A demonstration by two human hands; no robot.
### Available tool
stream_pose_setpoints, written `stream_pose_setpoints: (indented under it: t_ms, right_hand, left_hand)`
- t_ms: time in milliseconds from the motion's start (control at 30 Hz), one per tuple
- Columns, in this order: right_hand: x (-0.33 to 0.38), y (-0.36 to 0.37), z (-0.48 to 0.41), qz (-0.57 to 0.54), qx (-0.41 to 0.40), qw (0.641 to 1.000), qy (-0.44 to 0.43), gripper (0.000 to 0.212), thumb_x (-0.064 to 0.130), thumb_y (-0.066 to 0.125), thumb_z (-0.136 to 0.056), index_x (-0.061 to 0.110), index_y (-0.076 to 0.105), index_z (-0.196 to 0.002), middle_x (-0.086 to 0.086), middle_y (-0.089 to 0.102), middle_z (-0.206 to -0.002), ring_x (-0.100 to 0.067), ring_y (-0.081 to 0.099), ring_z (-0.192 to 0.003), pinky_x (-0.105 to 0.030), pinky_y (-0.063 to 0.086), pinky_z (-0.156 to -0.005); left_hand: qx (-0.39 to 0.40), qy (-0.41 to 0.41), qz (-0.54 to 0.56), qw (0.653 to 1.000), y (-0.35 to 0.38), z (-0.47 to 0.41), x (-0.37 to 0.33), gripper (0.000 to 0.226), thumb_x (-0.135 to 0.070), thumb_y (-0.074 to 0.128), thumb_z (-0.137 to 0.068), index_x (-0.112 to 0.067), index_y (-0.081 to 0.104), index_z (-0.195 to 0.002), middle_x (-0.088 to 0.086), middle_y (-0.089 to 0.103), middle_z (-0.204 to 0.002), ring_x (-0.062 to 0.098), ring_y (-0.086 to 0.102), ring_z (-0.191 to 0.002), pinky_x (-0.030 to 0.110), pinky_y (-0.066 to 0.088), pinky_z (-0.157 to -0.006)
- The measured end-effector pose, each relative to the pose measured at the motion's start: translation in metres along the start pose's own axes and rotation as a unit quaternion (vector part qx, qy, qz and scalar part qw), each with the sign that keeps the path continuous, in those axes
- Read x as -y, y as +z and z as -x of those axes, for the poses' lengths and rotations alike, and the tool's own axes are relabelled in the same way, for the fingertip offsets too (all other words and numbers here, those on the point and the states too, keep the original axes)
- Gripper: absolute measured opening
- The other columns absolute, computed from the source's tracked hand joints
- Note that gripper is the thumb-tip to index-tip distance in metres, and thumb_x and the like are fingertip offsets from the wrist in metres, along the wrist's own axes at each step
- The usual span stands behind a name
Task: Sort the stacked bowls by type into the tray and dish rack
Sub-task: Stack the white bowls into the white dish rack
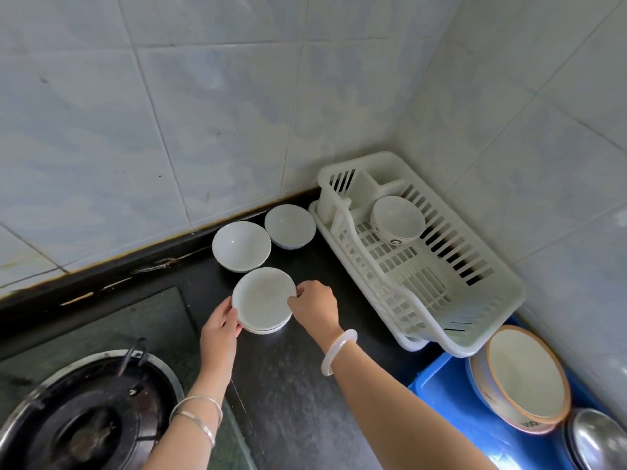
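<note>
Head view: nearest, at right, two nested orange-rimmed bowls, it seems, and one steel bowl are kept in the tray. On the worktop the stack, three shallow bowls by its rims, is pinched at opposite edges by left grip and right grip, probably so it can be lifted level. Beyond, two plain bowls are left unsorted; one patterned bowl is lodged in the rack.

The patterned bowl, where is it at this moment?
In the head view, the patterned bowl sits inside the white dish rack at its far end, on the right side, just right of a plain white bowl on the black counter.
</note>
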State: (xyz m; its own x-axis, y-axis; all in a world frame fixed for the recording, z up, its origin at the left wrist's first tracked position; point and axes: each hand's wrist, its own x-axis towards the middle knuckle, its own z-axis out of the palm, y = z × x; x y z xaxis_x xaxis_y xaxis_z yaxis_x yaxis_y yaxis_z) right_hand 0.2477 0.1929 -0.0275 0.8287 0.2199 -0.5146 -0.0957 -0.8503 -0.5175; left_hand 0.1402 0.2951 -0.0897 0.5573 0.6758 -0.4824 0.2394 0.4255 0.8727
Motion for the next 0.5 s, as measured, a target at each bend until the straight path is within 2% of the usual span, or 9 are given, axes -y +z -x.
stream_pose_setpoints:
  t_ms: [33, 133, 233, 400, 500]
  right_hand:
    - [-0.002, 0.000, -0.001, -0.015, 0.005, 1.000, 0.006, 0.008, 0.011, 0.055, -0.085, 0.012, 0.061, -0.090, -0.004, 0.057, -0.080, -0.015, 0.052, -0.064, -0.021, 0.042, -0.053]
    - [-0.006, 0.000, -0.005, -0.138, 0.070, 0.986, 0.059, 0.037, 0.013, 0.057, -0.089, 0.021, 0.051, -0.124, -0.004, 0.058, -0.108, -0.018, 0.060, -0.085, -0.027, 0.055, -0.067]
    - [-0.009, 0.000, -0.006, -0.236, 0.140, 0.956, 0.099, 0.047, 0.012, 0.053, -0.093, 0.026, 0.043, -0.137, -0.006, 0.057, -0.125, -0.024, 0.064, -0.100, -0.036, 0.059, -0.080]
    - [-0.019, 0.005, -0.005, -0.260, 0.104, 0.957, 0.075, 0.042, 0.008, 0.055, -0.091, 0.022, 0.054, -0.130, 0.001, 0.061, -0.109, -0.020, 0.066, -0.094, -0.032, 0.060, -0.078]
    - [-0.027, -0.004, 0.000, -0.288, 0.070, 0.954, 0.052, 0.039, 0.007, 0.058, -0.088, 0.023, 0.060, -0.123, 0.009, 0.062, -0.097, -0.013, 0.066, -0.088, -0.022, 0.059, -0.065]
  left_hand:
    - [0.001, -0.006, 0.001, 1.000, 0.000, -0.001, 0.000, 0.037, -0.011, 0.047, -0.096, -0.009, 0.050, -0.132, 0.010, 0.056, -0.130, 0.023, 0.054, -0.115, 0.034, 0.045, -0.095]
    - [-0.003, -0.027, 0.006, 1.000, -0.001, -0.004, -0.002, 0.039, -0.015, 0.049, -0.095, -0.013, 0.050, -0.134, 0.009, 0.054, -0.134, 0.026, 0.054, -0.119, 0.039, 0.046, -0.099]
    - [-0.003, -0.047, 0.009, 0.999, 0.001, -0.005, -0.006, 0.036, -0.018, 0.050, -0.094, -0.017, 0.053, -0.130, 0.006, 0.056, -0.130, 0.022, 0.055, -0.113, 0.036, 0.048, -0.092]
    - [-0.010, -0.068, -0.007, 0.998, 0.005, -0.002, -0.015, 0.035, -0.017, 0.049, -0.094, -0.018, 0.053, -0.129, 0.007, 0.056, -0.128, 0.021, 0.055, -0.109, 0.034, 0.048, -0.089]
    - [0.005, -0.053, -0.018, 0.998, 0.011, 0.004, -0.025, 0.033, -0.019, 0.050, -0.094, -0.020, 0.055, -0.126, 0.005, 0.058, -0.124, 0.021, 0.055, -0.109, 0.034, 0.049, -0.086]
